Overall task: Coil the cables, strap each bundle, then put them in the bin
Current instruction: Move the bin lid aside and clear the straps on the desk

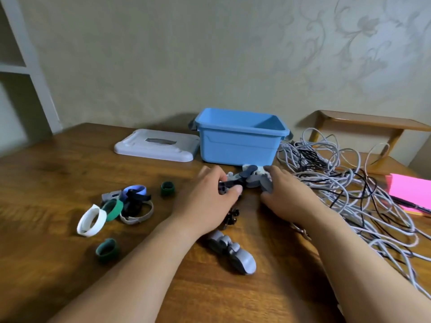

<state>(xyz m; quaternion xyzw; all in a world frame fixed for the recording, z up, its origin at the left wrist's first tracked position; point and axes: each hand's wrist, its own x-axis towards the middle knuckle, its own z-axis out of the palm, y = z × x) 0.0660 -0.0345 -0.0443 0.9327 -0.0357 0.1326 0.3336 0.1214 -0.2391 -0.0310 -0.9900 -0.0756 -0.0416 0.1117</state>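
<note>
Patterned wallpaper backs the wooden table (70, 173) you work at, with the open blue bin (238, 145) at the far middle and its grey lid (140, 148) lying flat just to its left. The cables (349, 183) lie in one loose grey and black tangle on the right side of the table, none coiled, none in the bin.

Both your hands meet over a small knot of straps just in front of the bin. Your left hand (210, 192) pinches a dark strap (229, 183) between thumb and curled fingers. Your right hand (289, 194) curls round a grey strap (265, 184) on the other side of the knot, though blur hides the exact grip.

You appear to be separating one strap from the clump, so the task is likely at its very start. Pull the two apart slowly, peeling along the length instead of yanking, since such straps tend to cling to one another. Lay the freed strap flat and open near you, beside the other grey straps (235, 252) by your left forearm, so it is ready once a coil is made.

Keep the rolled strap loops (112, 206) on the left out of the way, and mind the pink notepad (412, 190) touching the tangle when you draw out a cable.
</note>
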